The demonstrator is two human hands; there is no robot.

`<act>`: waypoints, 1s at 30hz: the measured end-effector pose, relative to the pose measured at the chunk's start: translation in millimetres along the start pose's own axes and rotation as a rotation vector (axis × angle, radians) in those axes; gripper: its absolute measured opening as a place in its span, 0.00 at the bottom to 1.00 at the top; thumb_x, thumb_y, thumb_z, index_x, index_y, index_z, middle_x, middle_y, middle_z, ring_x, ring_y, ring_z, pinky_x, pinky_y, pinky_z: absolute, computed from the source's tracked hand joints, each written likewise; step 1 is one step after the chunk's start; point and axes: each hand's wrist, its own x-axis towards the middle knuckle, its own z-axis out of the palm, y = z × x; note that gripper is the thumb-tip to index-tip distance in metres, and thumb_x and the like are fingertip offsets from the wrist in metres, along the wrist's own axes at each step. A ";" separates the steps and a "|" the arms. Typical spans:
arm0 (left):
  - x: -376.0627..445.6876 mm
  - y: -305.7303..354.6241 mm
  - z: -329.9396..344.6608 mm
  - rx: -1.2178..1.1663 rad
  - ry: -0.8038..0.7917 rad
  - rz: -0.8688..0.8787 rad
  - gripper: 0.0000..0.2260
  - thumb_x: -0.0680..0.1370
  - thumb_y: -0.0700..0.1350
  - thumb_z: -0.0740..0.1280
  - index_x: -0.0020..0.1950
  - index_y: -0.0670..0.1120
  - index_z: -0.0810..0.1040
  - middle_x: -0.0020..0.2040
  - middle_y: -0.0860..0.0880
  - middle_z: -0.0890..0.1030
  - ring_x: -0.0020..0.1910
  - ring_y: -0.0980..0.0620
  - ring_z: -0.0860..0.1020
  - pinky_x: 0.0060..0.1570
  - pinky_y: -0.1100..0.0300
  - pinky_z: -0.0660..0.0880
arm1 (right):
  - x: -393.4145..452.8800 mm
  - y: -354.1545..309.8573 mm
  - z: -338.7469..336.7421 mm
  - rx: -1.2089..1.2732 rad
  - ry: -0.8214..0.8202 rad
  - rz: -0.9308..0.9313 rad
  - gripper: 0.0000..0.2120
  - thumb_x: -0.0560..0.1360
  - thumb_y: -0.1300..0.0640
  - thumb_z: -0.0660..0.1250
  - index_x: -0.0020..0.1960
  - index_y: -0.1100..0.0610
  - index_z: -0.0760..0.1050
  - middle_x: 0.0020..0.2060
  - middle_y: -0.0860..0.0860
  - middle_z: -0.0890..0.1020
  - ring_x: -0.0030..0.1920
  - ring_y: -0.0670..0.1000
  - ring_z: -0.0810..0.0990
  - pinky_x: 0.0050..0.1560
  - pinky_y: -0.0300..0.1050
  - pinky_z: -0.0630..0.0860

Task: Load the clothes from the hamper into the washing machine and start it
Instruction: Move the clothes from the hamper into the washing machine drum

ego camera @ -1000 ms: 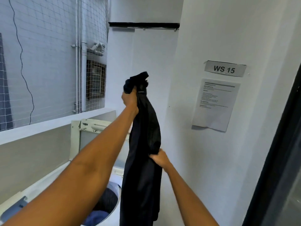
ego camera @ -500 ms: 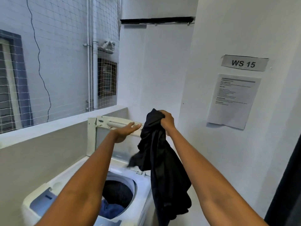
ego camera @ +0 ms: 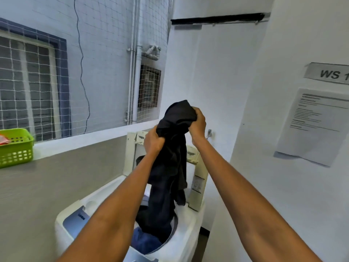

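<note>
Both hands hold the dark garment (ego camera: 170,167) bunched at its top, the left hand (ego camera: 153,141) with fingers curled into the cloth, the right hand (ego camera: 197,122) clamped round the upper fold. It hangs straight down over the washing machine (ego camera: 188,229), its lower end already in the drum, probably so it feeds in cleanly onto the blue clothes (ego camera: 143,242).

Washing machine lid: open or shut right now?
Open. The lid stands upright behind the drum opening, and the dark garment held by both hands hangs down into the drum.
</note>
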 end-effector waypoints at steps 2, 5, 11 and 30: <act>8.5 -9.0 -7.6 0.025 0.028 -0.010 0.16 0.73 0.39 0.61 0.59 0.49 0.77 0.55 0.42 0.81 0.54 0.40 0.78 0.50 0.54 0.72 | 2.8 17.5 8.4 -0.183 -0.045 -0.087 0.16 0.77 0.61 0.55 0.62 0.53 0.72 0.57 0.52 0.79 0.54 0.54 0.78 0.52 0.46 0.75; 11.2 -44.1 -18.3 0.124 -0.105 0.026 0.19 0.73 0.37 0.61 0.63 0.47 0.75 0.58 0.41 0.80 0.57 0.39 0.77 0.51 0.55 0.71 | -1.3 56.5 21.8 -0.456 -0.098 -0.094 0.16 0.76 0.59 0.56 0.63 0.53 0.70 0.57 0.55 0.79 0.53 0.58 0.78 0.50 0.49 0.74; -8.1 -163.8 0.1 0.196 -0.402 -0.160 0.20 0.71 0.40 0.63 0.64 0.41 0.74 0.60 0.39 0.78 0.60 0.40 0.76 0.55 0.53 0.72 | -35.7 146.7 71.2 -0.490 -0.145 0.060 0.14 0.78 0.64 0.54 0.60 0.58 0.73 0.54 0.56 0.77 0.52 0.56 0.78 0.41 0.36 0.72; -75.6 -465.1 93.7 0.749 -1.471 -0.262 0.39 0.77 0.53 0.64 0.77 0.55 0.38 0.77 0.44 0.37 0.77 0.41 0.40 0.70 0.34 0.52 | -212.8 447.4 127.2 -1.244 -0.921 0.600 0.38 0.74 0.66 0.65 0.76 0.54 0.48 0.75 0.58 0.49 0.71 0.59 0.61 0.60 0.47 0.73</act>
